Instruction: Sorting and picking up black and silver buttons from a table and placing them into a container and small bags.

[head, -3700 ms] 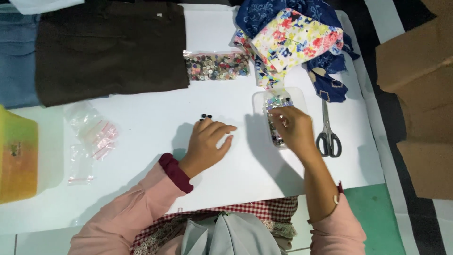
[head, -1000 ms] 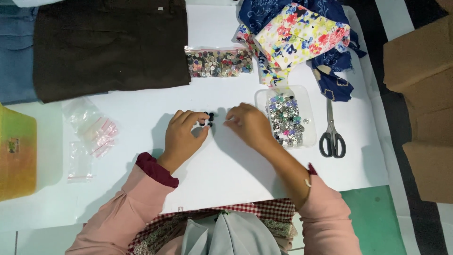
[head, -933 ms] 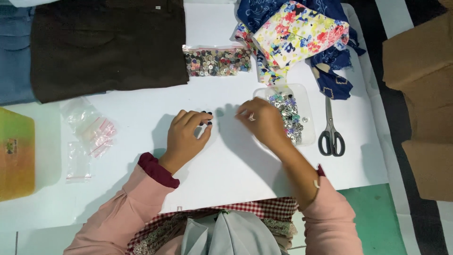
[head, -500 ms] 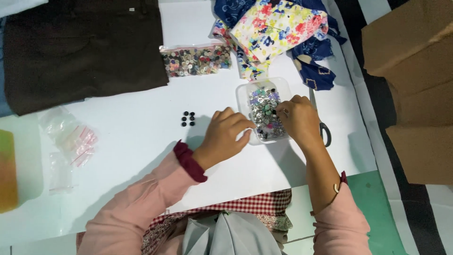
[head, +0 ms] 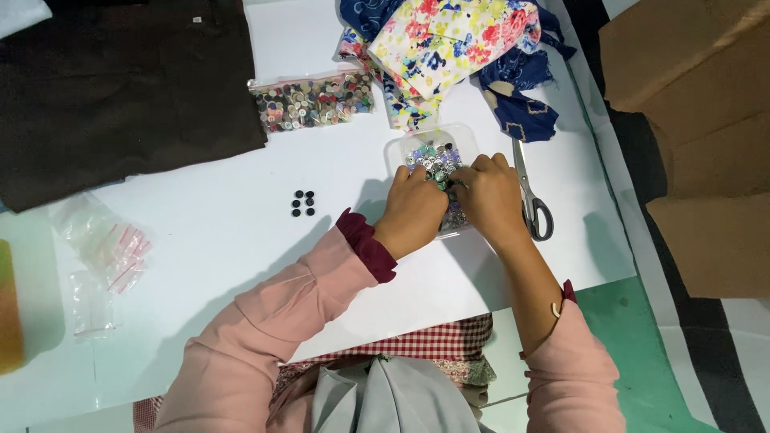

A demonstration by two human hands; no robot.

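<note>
Sorting through the clear button tray (head: 401, 148), left hand (head: 413, 210) and right hand (head: 488, 192) dig in (grips hidden); next needs a fingertip pinch on one button.

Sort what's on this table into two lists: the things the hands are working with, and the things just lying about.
In use:
- left hand and right hand, both in the clear tray of mixed buttons
- small group of black buttons set out on the white sheet

Lying about:
- bag of buttons
- scissors
- floral fabric
- dark cloth
- empty plastic bags
</note>
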